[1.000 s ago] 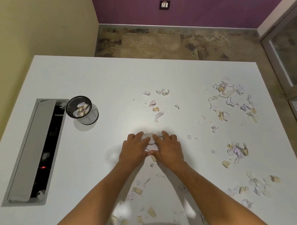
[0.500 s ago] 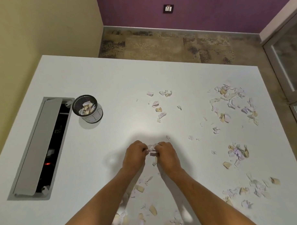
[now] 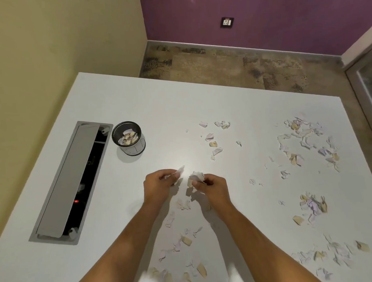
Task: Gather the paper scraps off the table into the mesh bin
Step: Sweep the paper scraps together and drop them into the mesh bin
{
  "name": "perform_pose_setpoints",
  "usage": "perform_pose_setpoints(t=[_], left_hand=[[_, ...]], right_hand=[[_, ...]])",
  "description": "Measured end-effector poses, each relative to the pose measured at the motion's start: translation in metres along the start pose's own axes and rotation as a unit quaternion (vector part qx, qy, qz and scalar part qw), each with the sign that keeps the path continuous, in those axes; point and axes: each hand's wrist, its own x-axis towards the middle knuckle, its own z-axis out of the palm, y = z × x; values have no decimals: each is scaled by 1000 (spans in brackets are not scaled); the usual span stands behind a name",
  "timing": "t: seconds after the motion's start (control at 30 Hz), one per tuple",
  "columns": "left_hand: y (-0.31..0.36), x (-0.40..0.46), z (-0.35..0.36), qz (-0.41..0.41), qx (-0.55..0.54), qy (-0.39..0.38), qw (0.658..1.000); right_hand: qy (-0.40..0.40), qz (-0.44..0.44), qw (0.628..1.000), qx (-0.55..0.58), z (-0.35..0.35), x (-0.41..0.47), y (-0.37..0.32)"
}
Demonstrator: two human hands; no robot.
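Our left hand (image 3: pixel 160 185) pinches a few paper scraps (image 3: pixel 178 171), and our right hand (image 3: pixel 212 187) grips a crumpled wad (image 3: pixel 196 176). The mesh bin (image 3: pixel 129 138) stands far-left of both hands on the table (image 3: pixel 158 103), some scraps already inside. Loose scraps lie right and near.

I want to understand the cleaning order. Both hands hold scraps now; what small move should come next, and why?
Probably carry both handfuls to the mesh bin and drop them in. The left hand and right hand each grip paper scraps, and the bin stands open at the far left.
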Motion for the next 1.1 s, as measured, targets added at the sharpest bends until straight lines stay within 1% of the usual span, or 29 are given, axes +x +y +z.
perform_pose_setpoints(t=[0.1,0.17,0.3,0.43,0.5,0.63,0.7,0.77,0.87,0.93,1.03,1.1], left_hand=[[15,9,-20,-1,-35,40,999],[26,16,-33,6,-38,69,997],[49,37,-58,37,-4,121,992],[69,62,-79,55,8,168,984],[77,76,-89,71,41,182,980],[89,102,-105,83,164,178,967],[93,111,-108,79,229,160,957],[96,115,-109,73,271,138,950],[99,116,-110,91,269,132,950],[99,114,-114,108,249,140,952],[96,108,-119,118,205,145,961],[92,104,-122,130,195,152,960]], right_hand=[[-21,18,999,47,20,5,-17],[-48,19,996,77,35,8,-29],[-80,-16,994,76,65,20,-57],[-90,-39,994,52,90,37,-84],[-94,-46,993,51,101,44,-94],[-84,-46,995,39,119,58,-104],[-75,-48,996,23,126,62,-107],[-66,-53,996,2,132,65,-109],[-55,-65,996,-30,139,70,-114],[-52,-71,995,-47,143,72,-119],[-49,-91,989,-108,153,74,-128],[-47,-104,984,-139,161,77,-133]])
